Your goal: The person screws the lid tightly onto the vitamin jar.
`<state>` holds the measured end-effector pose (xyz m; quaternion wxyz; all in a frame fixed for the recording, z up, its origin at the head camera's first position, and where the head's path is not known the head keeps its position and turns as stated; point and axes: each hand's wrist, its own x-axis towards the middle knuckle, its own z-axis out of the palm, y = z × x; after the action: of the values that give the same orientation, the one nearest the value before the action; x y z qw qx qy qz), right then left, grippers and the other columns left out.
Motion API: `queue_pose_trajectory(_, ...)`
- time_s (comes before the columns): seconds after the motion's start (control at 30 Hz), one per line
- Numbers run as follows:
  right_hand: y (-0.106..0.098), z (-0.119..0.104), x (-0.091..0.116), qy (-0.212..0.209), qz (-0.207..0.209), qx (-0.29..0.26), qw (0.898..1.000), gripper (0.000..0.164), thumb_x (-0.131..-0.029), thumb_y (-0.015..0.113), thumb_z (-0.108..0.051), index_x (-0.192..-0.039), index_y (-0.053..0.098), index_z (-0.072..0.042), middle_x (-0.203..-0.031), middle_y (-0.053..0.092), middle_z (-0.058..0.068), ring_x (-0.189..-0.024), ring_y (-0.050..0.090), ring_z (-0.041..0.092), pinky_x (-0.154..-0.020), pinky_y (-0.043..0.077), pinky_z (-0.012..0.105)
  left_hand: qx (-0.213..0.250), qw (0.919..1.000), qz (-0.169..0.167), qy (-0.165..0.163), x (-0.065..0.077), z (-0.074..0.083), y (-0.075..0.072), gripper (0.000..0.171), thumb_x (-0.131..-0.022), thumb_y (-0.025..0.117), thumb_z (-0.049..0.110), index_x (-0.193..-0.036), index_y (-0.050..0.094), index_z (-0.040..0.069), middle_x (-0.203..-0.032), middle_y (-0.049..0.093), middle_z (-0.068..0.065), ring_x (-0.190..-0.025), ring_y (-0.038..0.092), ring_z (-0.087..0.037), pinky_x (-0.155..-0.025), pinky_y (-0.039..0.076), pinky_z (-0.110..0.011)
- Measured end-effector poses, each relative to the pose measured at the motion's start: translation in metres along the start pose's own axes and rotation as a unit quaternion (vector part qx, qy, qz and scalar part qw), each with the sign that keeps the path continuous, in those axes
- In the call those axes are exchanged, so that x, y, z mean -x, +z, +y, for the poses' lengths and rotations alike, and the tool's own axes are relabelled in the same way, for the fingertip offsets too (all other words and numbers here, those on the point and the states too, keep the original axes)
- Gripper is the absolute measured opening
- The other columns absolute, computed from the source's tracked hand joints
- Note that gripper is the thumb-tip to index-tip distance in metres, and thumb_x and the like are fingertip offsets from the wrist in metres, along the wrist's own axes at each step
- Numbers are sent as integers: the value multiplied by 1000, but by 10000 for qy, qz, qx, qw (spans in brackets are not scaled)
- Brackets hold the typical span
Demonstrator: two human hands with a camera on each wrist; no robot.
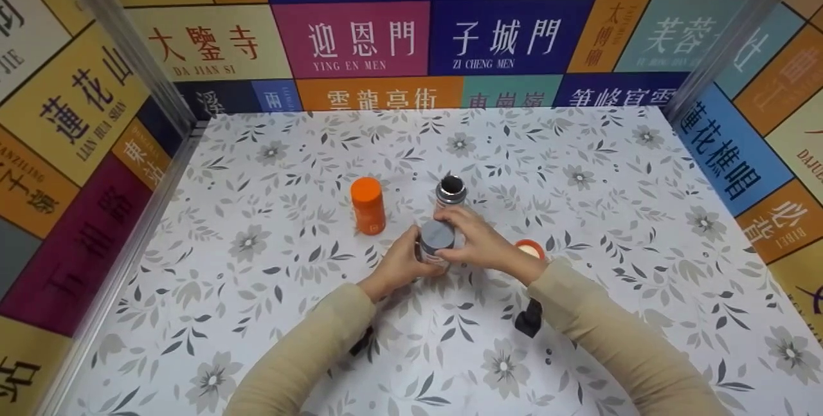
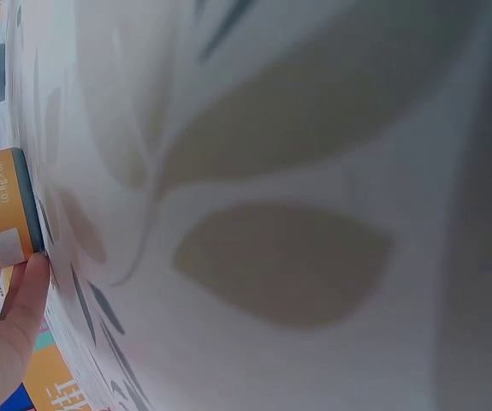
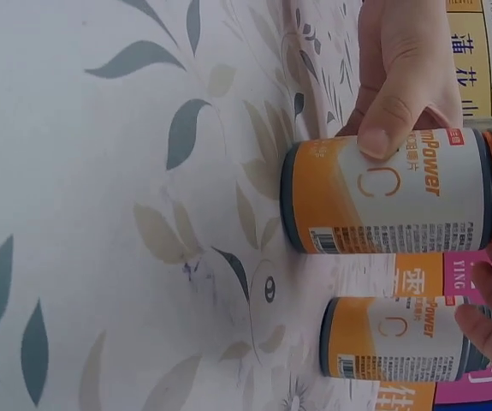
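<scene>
A supplement bottle point(image 3: 391, 193) with a grey lid point(image 1: 438, 236) and an orange and white label stands upright between both hands. My left hand point(image 1: 401, 260) grips its body, the thumb lying across the label in the right wrist view. My right hand point(image 1: 476, 239) holds the lid from the right side, with fingertips at its edge. Just behind stands a second bottle point(image 3: 391, 338) with a matching label, its mouth point(image 1: 452, 184) uncovered and dark inside. In the right wrist view, right-hand fingers overlap its top.
To the left of the hands stands an orange bottle point(image 1: 368, 207) with an orange cap. A loose lid point(image 1: 530, 249) with an orange rim and pale inside lies by the right wrist. The table point(image 1: 308, 139) has a floral cover and meets printed walls point(image 1: 360, 40) behind.
</scene>
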<state>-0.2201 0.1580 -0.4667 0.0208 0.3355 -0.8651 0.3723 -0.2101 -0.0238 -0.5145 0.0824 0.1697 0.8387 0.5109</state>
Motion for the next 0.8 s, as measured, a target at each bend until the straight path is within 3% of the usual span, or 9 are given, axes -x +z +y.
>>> queue_pose_trajectory(0.2,9,-1,1,-111,598,-89,9981,53,-66,74,-14,-112,55,4,-117,52,20,-108,48,33,-93,37,46,-2,9999,56,141,3,1,0,59,-66,80,16,-114,47,2,-112,58,-13,-103,53,-24,-94,40,-38)
queue_pose_trajectory(0.33,13,0,2,-151,784,-114,9967,52,-65,74,-14,-110,55,4,-112,54,19,-104,49,31,-90,39,43,-45,9999,89,108,4,1,1,59,-66,80,18,-114,48,4,-113,58,-12,-104,53,-24,-95,40,-37)
queue_pose_trajectory(0.57,6,1,4,-40,417,-122,9990,54,-70,76,-16,-116,54,2,-117,53,17,-108,48,30,-92,38,44,167,9997,2,-164,3,3,0,67,-66,81,17,-122,46,7,-120,56,-10,-112,50,-23,-100,35,-37)
queue_pose_trajectory(0.8,-12,11,19,225,39,-199,9995,57,-79,70,-15,-128,46,4,-125,49,18,-116,43,33,-98,34,48,-5,9986,-181,-503,5,4,-12,63,-66,81,16,-120,48,8,-114,58,-7,-99,55,-20,-88,44,-35)
